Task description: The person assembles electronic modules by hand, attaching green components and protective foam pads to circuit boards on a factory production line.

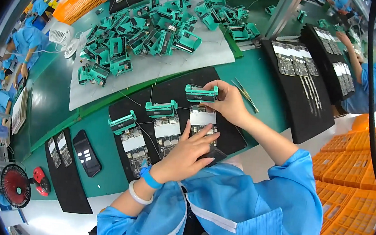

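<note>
From where I'm watching, my left hand (187, 153) lies flat, palm down, fingers (204, 133) stretched forward and a bit spread, thumb tucked toward the body. A blue band and a pale bangle sit on that wrist. My right hand (228, 101) is further out, fingers curled into a pinch, forearm bare below a blue sleeve.

Dark smartphone (86, 153) lying flat on the green bench at lower left, between two black mats; rectangular, black-framed, screen mostly dark with a few small white marks near its middle. Stacked orange plastic crates (352, 171) along the right edge, open-topped, gridded. Another orange crate (76, 1) at upper left, beside a seated worker. No paper labels, signs or sealed packages clear enough to tell.
</note>
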A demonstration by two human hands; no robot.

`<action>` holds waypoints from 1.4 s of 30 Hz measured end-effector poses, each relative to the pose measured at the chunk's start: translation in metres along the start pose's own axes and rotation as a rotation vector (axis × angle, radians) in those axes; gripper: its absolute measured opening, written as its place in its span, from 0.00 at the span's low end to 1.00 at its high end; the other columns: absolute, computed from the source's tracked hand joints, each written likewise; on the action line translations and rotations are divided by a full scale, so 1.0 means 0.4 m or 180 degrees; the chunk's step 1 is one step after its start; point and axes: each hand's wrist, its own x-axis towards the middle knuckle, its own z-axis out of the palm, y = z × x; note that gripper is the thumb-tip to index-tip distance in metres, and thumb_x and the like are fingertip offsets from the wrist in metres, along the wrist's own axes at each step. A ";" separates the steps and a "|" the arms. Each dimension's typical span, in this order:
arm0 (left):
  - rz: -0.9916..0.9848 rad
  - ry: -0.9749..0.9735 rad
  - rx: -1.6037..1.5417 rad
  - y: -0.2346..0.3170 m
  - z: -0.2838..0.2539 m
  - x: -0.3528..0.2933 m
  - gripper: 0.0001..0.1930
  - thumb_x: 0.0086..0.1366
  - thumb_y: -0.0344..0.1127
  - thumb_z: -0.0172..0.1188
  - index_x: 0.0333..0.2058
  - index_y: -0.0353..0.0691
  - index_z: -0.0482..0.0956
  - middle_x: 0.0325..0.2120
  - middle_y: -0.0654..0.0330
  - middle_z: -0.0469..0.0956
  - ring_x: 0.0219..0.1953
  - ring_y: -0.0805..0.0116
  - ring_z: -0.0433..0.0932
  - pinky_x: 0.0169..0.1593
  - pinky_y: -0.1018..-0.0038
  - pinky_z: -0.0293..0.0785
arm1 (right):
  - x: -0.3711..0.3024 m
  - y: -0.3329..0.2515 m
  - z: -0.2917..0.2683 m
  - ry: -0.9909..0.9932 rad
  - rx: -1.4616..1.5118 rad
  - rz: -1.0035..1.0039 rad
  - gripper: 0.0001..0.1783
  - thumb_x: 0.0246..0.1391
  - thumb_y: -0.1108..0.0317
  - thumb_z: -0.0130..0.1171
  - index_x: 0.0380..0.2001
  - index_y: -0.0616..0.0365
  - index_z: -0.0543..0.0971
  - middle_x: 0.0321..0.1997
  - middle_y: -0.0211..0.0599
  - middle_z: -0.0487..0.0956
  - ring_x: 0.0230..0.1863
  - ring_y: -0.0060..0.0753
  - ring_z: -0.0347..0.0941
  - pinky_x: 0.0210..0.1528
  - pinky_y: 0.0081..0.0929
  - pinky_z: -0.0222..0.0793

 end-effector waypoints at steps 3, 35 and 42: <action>-0.0017 -0.0012 0.0008 0.001 -0.001 0.001 0.13 0.66 0.37 0.56 0.28 0.35 0.68 0.64 0.49 0.67 0.73 0.45 0.49 0.70 0.35 0.25 | -0.001 0.005 -0.001 -0.0085 -0.0216 -0.0077 0.17 0.48 0.83 0.67 0.42 0.62 0.77 0.32 0.27 0.79 0.30 0.14 0.74 0.32 0.17 0.72; 0.0373 0.1931 0.2414 -0.035 0.037 0.073 0.14 0.53 0.23 0.63 0.40 0.28 0.80 0.40 0.49 0.79 0.45 0.52 0.80 0.44 0.65 0.80 | -0.009 -0.018 -0.014 -0.0381 -0.0843 -0.0088 0.19 0.49 0.84 0.65 0.46 0.63 0.76 0.44 0.32 0.80 0.47 0.21 0.77 0.51 0.23 0.74; 0.0353 0.1896 0.2444 -0.037 0.041 0.085 0.12 0.53 0.23 0.63 0.38 0.27 0.80 0.39 0.49 0.80 0.44 0.52 0.80 0.43 0.65 0.81 | -0.010 -0.020 -0.012 -0.0347 -0.0829 -0.0078 0.19 0.49 0.83 0.66 0.45 0.63 0.77 0.44 0.32 0.80 0.46 0.21 0.76 0.52 0.24 0.73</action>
